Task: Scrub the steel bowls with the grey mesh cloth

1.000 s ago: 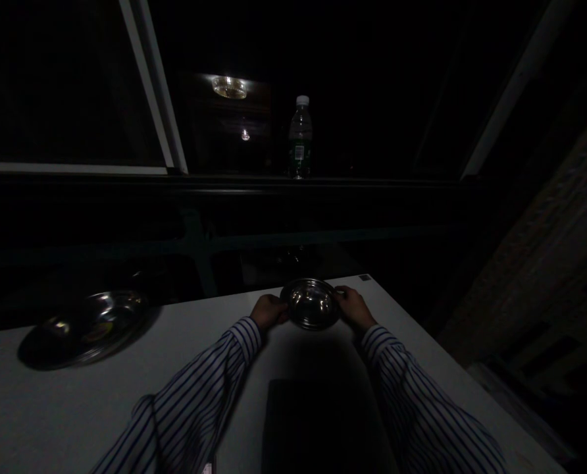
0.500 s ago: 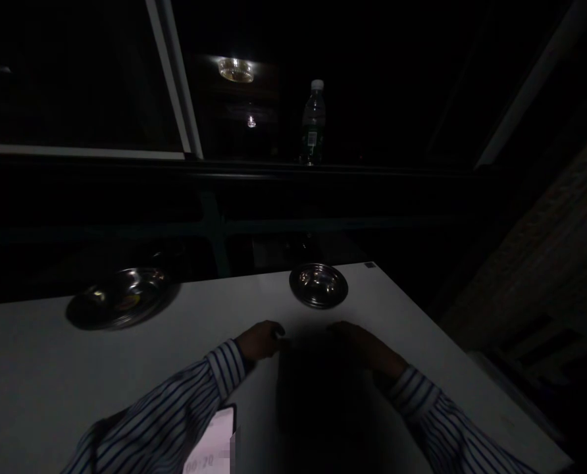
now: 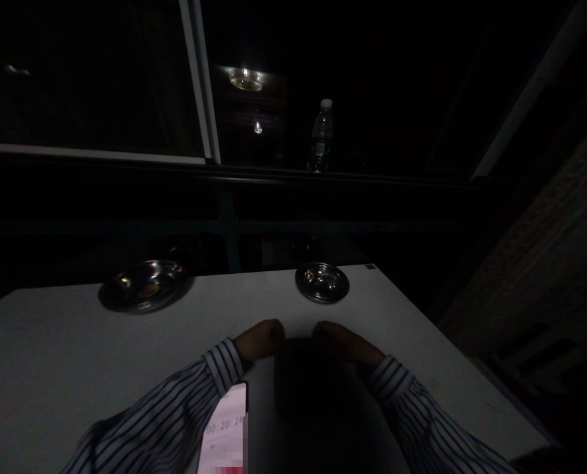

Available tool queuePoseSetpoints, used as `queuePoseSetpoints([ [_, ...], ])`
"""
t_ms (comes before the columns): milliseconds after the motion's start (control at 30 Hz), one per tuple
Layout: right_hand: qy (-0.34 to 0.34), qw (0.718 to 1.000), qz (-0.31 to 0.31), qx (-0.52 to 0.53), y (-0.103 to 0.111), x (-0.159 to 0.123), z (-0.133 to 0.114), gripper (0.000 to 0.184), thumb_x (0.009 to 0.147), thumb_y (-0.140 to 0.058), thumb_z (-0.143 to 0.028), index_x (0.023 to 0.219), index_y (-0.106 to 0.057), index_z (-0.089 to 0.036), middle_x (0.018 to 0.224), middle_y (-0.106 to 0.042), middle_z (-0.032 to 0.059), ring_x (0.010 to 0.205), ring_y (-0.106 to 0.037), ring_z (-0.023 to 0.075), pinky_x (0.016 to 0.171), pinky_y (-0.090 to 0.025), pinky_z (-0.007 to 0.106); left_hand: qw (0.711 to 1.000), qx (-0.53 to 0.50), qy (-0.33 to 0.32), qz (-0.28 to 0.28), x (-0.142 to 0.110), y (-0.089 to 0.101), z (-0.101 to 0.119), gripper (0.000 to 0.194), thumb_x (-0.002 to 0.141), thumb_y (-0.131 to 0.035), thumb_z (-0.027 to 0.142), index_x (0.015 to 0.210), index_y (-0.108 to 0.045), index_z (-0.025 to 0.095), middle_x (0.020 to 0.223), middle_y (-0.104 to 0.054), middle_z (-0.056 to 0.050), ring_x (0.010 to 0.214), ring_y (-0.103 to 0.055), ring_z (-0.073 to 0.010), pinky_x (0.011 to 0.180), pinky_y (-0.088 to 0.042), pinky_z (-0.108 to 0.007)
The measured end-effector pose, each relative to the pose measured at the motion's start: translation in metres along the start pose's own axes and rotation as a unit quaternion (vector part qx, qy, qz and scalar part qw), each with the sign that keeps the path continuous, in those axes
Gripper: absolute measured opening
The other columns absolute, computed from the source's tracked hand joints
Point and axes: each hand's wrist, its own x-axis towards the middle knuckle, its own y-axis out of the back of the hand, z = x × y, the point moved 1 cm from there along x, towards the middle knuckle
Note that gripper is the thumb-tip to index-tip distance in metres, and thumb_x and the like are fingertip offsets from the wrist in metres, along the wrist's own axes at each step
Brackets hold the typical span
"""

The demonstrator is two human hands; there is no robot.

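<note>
Metal bowl (image 3: pixel 322 284) is set down, untouched, beyond left hand (image 3: pixel 261 340) and right hand (image 3: pixel 345 341), both curled; any grip is unclear.

Dim light leaves most of the room black. A pale upright window bar (image 3: pixel 201 79) meets a thin white horizontal frame strip (image 3: pixel 91 153) at left. A round golden ceiling lamp (image 3: pixel 245 79) glows beyond or in the dark glass (image 3: pixel 397 85). Below stands the flat white counter (image 3: pixel 66 368); a dim, mottled brownish surface (image 3: pixel 560 210) slants at right.
</note>
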Motion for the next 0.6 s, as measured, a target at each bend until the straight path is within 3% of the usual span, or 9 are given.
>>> queuePoseSetpoints([
  [133,-0.007,0.994,0.049,0.100,-0.004,0.012,-0.009,0.017,0.079,-0.049,-0.034,0.083,-0.051,-0.017,0.072,-0.056,-0.0010,0.063,-0.051,0.0116,0.056,-0.040,0.023,0.987,-0.143,0.016,0.067,-0.012,0.008,0.004,0.027,0.069,-0.057,0.037,0.084,-0.051,0.016,0.069,-0.056,0.001,0.060,-0.052,-0.0104,0.056,-0.041,-0.023],
  [233,-0.005,0.983,0.084,0.163,-0.010,0.021,-0.013,0.022,0.079,-0.049,-0.040,0.084,-0.049,-0.018,0.069,-0.053,-0.0024,0.061,-0.050,0.0105,0.052,-0.038,0.021,0.971,-0.236,0.018,0.040,-0.025,0.011,0.009,0.043,0.067,-0.060,0.046,0.096,-0.055,0.014,0.088,-0.065,-0.007,0.078,-0.061,-0.0146,0.069,-0.047,-0.025],
  [400,-0.011,0.966,0.132,0.221,-0.018,0.031,-0.010,0.032,0.075,-0.049,-0.049,0.087,-0.049,-0.019,0.069,-0.053,-0.0018,0.059,-0.052,0.0115,0.051,-0.039,0.022,0.951,-0.305,0.020,-0.048,-0.040,0.007,0.009,0.046,0.051,-0.077,0.032,0.090,-0.064,0.010,0.084,-0.070,-0.010,0.076,-0.065,-0.0197,0.077,-0.049,-0.032],
  [600,-0.008,0.965,0.178,0.194,-0.019,0.033,-0.009,0.027,0.076,-0.049,-0.042,0.084,-0.054,-0.017,0.080,-0.060,0.0033,0.076,-0.057,0.0161,0.067,-0.044,0.028,0.948,-0.313,0.032,-0.049,-0.045,-0.001,0.003,0.045,0.048,-0.078,0.028,0.087,-0.065,0.010,0.076,-0.069,-0.007,0.068,-0.064,-0.0191,0.073,-0.049,-0.034],
])
